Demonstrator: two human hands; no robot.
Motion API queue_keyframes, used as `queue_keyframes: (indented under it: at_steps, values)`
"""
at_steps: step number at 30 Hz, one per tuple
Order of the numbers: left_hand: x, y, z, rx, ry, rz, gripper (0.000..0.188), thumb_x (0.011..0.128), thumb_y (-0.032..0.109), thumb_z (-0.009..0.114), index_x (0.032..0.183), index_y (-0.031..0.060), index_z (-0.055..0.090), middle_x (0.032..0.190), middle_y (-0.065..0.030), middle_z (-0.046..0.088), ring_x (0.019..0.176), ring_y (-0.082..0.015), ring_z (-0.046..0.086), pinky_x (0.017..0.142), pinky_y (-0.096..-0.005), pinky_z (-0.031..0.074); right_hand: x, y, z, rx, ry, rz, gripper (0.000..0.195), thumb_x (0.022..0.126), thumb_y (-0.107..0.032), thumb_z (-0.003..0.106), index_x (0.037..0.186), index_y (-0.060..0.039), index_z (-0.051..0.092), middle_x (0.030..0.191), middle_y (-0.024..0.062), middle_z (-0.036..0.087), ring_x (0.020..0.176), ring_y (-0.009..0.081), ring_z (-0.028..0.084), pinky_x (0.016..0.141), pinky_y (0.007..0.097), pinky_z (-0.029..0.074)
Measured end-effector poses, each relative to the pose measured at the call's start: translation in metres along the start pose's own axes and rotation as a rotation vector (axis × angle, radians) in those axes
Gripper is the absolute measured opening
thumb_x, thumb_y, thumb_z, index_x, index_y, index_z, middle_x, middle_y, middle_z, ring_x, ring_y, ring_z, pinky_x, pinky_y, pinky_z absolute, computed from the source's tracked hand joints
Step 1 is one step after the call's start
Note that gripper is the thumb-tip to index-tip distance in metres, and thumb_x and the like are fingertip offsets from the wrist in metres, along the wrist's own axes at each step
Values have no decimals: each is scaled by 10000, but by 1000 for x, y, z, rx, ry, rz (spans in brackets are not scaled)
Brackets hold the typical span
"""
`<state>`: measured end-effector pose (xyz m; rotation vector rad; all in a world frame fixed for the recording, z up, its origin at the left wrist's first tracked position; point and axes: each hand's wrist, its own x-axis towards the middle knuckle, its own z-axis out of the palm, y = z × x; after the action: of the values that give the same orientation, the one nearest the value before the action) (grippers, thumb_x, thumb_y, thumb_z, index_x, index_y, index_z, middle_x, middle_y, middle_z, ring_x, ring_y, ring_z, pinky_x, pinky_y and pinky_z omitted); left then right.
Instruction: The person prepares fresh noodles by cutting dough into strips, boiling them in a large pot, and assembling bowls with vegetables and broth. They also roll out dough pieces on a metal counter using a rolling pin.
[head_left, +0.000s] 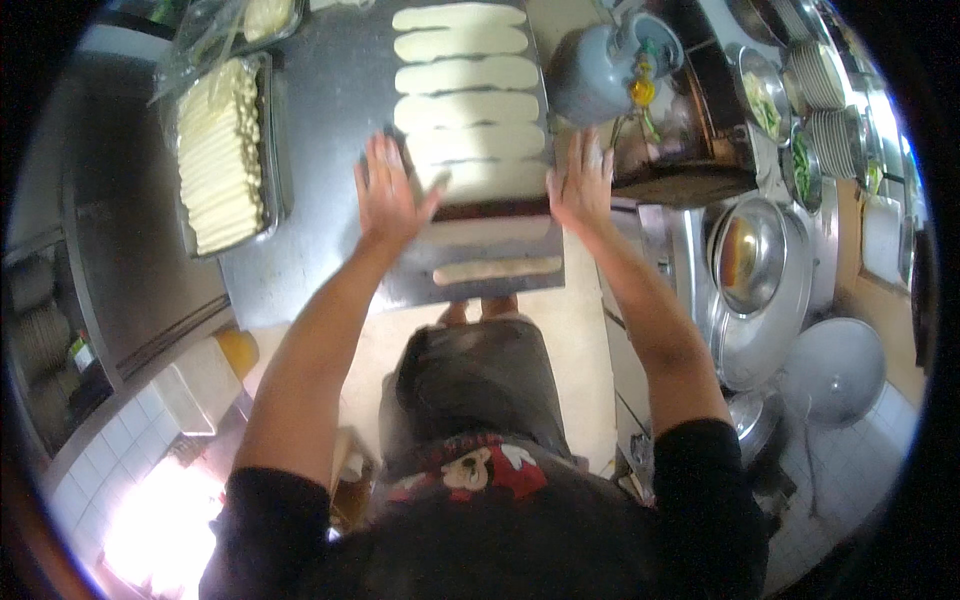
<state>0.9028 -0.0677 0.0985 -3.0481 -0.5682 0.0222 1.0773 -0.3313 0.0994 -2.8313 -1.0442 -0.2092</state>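
Observation:
My left hand lies flat with its fingers apart at the left end of a dark wooden rolling pin. At the pin's other end is my right hand, palm down with fingers extended. Neither hand curls round the pin, and both its ends are hidden beneath them. Just beyond the pin lies a flattened dough strip; blurred dough shows on the near side. Closest to me is a narrow dough roll. Several flat dough strips run in a row up the metal table.
At left, a tray holds many dough sticks partly under plastic film. A grey gas cylinder stands beyond the table's right edge. Farther right are metal bowls, a round lid and stacked plates.

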Motion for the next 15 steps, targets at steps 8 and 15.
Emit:
queue_keyframes:
  at_steps: [8,15]
  values:
    - [-96,14,-27,-425,-116,323,949,779,528,745,1422,-54,360,1611,-251,124,1505,-419,88,1206,-535,140,-97,17,-38,89,-502,-200,759,822,-375,666,1416,38,435,1497,262,379,1388,391,376,1130,530,301]
    - [-113,32,-4,-215,-168,13,1075,862,681,549,1542,-47,146,1627,-242,90,1513,-366,96,1214,-546,85,-122,-12,-23,148,-211,-69,762,887,-395,550,1462,62,347,1544,310,283,1425,446,314,1139,545,292]
